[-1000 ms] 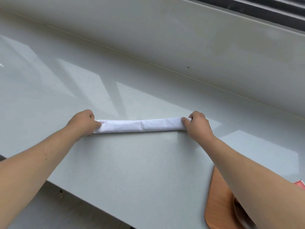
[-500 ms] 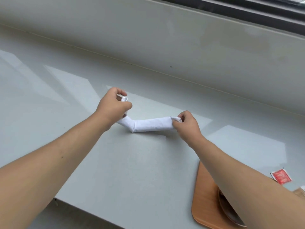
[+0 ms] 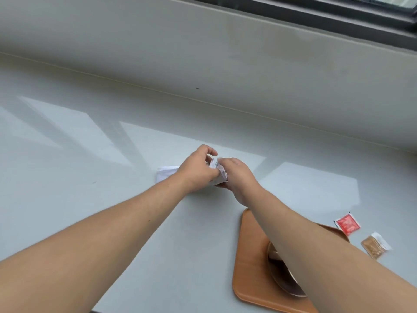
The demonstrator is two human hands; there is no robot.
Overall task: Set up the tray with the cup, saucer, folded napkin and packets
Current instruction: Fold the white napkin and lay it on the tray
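Observation:
A white napkin [image 3: 165, 173] lies doubled over on the pale counter, its folded end sticking out to the left. My left hand [image 3: 198, 169] and my right hand [image 3: 237, 175] meet over its other end and both pinch it. A brown wooden tray [image 3: 250, 263] sits at the near right, partly under my right forearm. On it a dark saucer [image 3: 282, 281] shows, mostly hidden by the arm. A red packet [image 3: 346, 224] and a brown packet [image 3: 374, 245] lie on the counter right of the tray. No cup is in sight.
The pale counter [image 3: 90, 177] runs back to a low wall under a dark window frame [image 3: 338, 12]. Its front edge [image 3: 94, 309] crosses the bottom left.
My left hand has carried its end of the napkin over to the right end, folding the long strip in half. The view has shifted right, showing more of the tray and both packets.

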